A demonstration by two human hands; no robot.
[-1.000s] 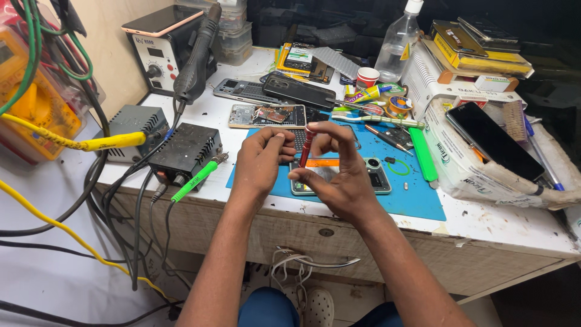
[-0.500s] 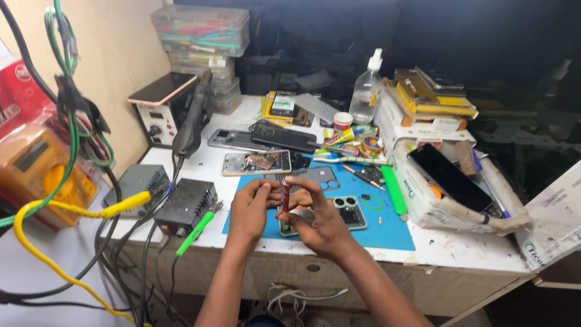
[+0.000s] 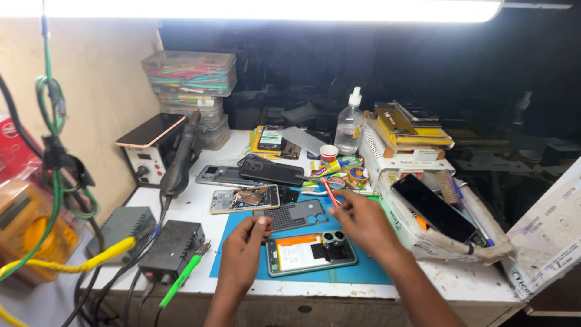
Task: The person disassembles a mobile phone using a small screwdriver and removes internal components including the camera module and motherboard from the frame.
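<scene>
Over crowded white workbench (image 3: 200,209), left hand (image 3: 242,254) pinching something unseen beside opened backless phone (image 3: 310,253), right hand (image 3: 363,221) pinching slim red tool (image 3: 330,192): likely slip, gouging exposed circuitry.

A white tabletop (image 3: 200,209) carries the clutter. At ten o'clock, a grey station box (image 3: 148,158) bears a pink-edged phone (image 3: 151,130) flat on top, with stacked clear plastic bins (image 3: 189,79) behind it. At eight o'clock sit two dark boxes (image 3: 172,248) with a green-handled tool (image 3: 180,280) beside them. At twelve o'clock stands a clear pump bottle (image 3: 349,124). At three o'clock, a white tray (image 3: 417,233) holds a black phone (image 3: 433,207). A yellow cable (image 3: 78,263) runs along nine o'clock.
</scene>
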